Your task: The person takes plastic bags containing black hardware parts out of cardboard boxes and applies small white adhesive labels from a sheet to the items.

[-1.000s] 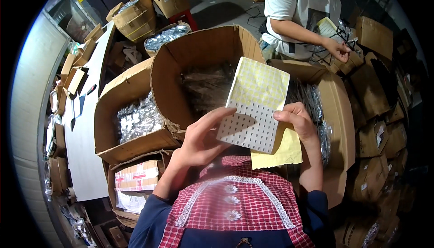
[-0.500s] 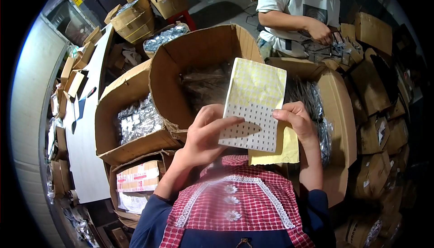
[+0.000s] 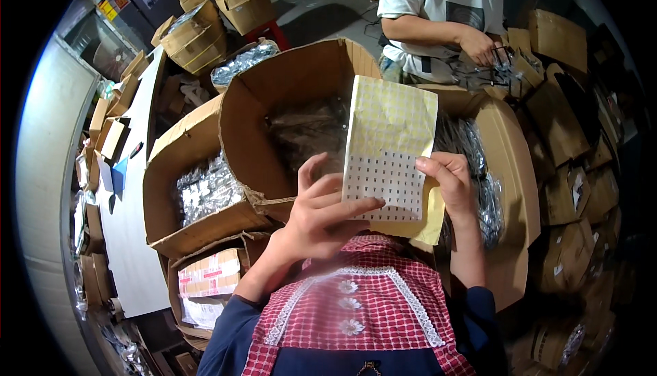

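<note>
My right hand point(image 3: 452, 179) grips the right edge of a sticker sheet point(image 3: 387, 179) between thumb and fingers, holding it up over the boxes. The sheet's upper part is bare yellow backing with a dotted grid, and its lower part carries rows of small white stickers with dark marks. Behind its lower right corner a yellow paper point(image 3: 432, 215) sticks out. My left hand point(image 3: 321, 215) is open at the sheet's lower left, its index finger stretched across the lowest sticker rows and the other fingers apart. Whether a sticker clings to that fingertip is too small to tell.
A large cardboard box point(image 3: 239, 119) with clear-wrapped items stands ahead. A smaller box point(image 3: 154, 201) of shiny packets is at left, a long box point(image 3: 513, 191) of wrapped parts at right. A white table point(image 3: 133, 253) runs along the left. A co-worker point(image 3: 438, 27) handles dark parts opposite.
My left index finger has moved down and right over the stickers, and the left fingers have spread more. Less of the yellow paper hangs below the sheet. The co-worker's hand has shifted slightly.
</note>
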The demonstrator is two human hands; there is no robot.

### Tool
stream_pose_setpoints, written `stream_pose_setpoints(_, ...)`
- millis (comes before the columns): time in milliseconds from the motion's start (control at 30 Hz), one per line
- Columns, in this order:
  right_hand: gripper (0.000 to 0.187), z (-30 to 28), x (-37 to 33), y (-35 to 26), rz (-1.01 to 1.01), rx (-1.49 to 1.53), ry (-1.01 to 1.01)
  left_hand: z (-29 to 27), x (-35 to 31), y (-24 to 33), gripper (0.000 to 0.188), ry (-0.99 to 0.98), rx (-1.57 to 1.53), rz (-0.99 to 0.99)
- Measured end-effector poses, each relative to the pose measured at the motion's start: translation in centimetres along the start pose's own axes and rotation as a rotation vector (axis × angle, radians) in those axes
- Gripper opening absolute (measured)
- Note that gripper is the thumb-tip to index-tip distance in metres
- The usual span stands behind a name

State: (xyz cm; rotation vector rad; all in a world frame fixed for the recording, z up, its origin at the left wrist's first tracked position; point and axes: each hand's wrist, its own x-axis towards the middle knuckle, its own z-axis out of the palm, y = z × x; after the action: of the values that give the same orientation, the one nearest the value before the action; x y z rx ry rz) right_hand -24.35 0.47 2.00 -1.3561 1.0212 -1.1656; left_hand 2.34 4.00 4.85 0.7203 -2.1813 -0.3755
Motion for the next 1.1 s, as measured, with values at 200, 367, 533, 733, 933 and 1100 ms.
stream_pose_setpoints(200,0.027,-0.6,-0.5,-1.1,-0.026,-0.066,0.027,0.2,-0.4,0.0,0.034,0.116,-0.298,-0.115)
stream_pose_setpoints(367,0.023,-3.1,-2.5,-2.2,-0.248,-0.107,-0.07,-0.5,-1.6,-0.5,0.025,0.355,-0.383,-0.404)
stream_pose_setpoints(533,0.044,-1.8,-4.4,-4.2,-0.261,0.073,-0.001,0.0,-0.1,-0.4,0.025,0.364,-0.555,-0.544)
stream_pose_setpoints(733,0.031,-1.8,-5.4,-5.8,-0.264,0.251,-0.003,0.5,0.1,-1.2,0.037,0.286,-0.357,-0.419)
stream_pose_setpoints(933,0.027,0.1,-4.8,-5.4,-0.149,0.108,0.044,0.6,1.1,1.1,0.032,0.053,-0.665,-0.423)
stream_pose_setpoints(1100,0.026,0.7,-4.2,-4.3,-0.151,0.006,-0.013,1.9,0.8,1.2,0.024,-0.041,-0.5,-0.516)
